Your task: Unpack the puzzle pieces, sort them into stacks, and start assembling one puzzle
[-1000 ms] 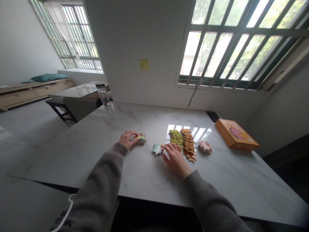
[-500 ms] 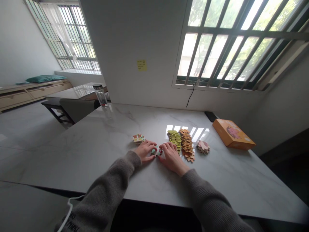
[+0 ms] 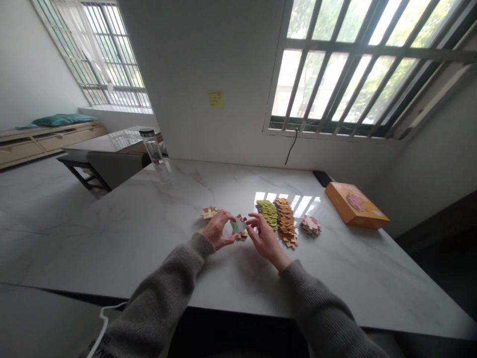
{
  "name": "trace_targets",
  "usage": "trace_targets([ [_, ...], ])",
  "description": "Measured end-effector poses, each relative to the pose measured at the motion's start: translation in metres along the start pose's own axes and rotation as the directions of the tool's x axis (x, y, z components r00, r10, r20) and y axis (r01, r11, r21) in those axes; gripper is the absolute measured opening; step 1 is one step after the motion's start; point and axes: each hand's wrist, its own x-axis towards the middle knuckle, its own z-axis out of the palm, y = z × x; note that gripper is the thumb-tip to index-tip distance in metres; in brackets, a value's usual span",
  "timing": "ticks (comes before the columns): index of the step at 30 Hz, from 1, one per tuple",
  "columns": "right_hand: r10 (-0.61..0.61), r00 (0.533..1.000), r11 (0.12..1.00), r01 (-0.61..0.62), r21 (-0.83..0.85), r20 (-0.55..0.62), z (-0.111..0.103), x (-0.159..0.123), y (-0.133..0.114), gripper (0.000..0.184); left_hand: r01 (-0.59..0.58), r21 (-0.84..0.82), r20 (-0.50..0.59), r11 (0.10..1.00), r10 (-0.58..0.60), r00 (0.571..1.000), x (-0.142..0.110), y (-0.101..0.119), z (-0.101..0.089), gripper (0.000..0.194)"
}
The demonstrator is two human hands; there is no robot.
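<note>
A pale green puzzle piece [image 3: 238, 226] is gripped at its left side between the thumb and forefinger of my left hand [image 3: 219, 231]. It looks tilted, and other colourful pieces show just beneath its lower edge. My right hand [image 3: 266, 239] is at the piece's right edge, thumb and fingers apart; whether a fingertip touches it I cannot tell. Behind my left hand lies a small stack of multicoloured puzzle pieces [image 3: 208, 213]. Beyond my right hand run overlapping rows of yellow-green pieces [image 3: 266, 211] and orange pieces [image 3: 286, 221].
A pile of pink pieces [image 3: 311, 225] lies right of the orange row. Farther right are an orange box [image 3: 356, 205] and a black phone-like object [image 3: 322, 178]. A glass bottle [image 3: 152, 148] stands at the far left of the marble-patterned table [image 3: 149, 219].
My left hand left the multicoloured stack, moved right to the pale green piece and took its left side. The piece now appears tilted up. My right hand's fingers have spread from it.
</note>
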Motion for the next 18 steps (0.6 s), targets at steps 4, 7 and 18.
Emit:
trace_targets([
  [4,0.161,0.986,0.914,-0.161,0.371,0.031,0.002,0.000,0.001,0.031,-0.037,-0.003,-0.046,0.999,0.037,0.998,0.000,0.014,0.007,0.042],
  [7,0.190,0.982,0.914,-0.180,0.363,0.010,-0.003,0.000,0.003,0.031,-0.091,-0.018,-0.022,0.996,0.091,0.996,-0.001,0.018,0.008,0.037],
  [18,0.121,0.972,0.903,-0.192,0.383,0.202,-0.008,-0.003,-0.001,0.049,-0.132,-0.214,0.088,0.968,0.154,0.984,-0.001,0.024,-0.010,0.015],
])
